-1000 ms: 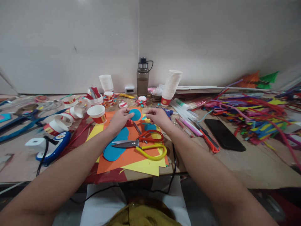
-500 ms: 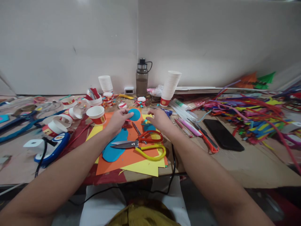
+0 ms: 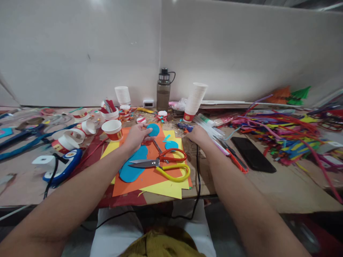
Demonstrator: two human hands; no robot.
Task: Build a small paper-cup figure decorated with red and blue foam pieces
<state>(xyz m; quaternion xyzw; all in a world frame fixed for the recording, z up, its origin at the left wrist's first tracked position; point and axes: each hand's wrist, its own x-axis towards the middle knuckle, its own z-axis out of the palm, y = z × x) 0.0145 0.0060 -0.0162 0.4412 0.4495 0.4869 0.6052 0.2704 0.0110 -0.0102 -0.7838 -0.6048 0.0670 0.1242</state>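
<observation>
Head view, left hand (image 3: 136,137) pinching blue paper disc (image 3: 153,129), flat face upward

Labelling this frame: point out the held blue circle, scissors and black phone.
blue circle (image 3: 154,130), head view, exposed right half.
scissors (image 3: 157,163), head view, blades near pivot.
black phone (image 3: 253,154), head view, screen middle.

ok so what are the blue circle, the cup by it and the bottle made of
Circle, pinched in the left hand: thin sheet, probably craft foam or card; flat, matte, cleanly cut edge. Cup: paper, it seems; white matte wall, rolled rim, printed red band. Bottle: smoky see-through plastic, likely, with a dark cap.
</observation>
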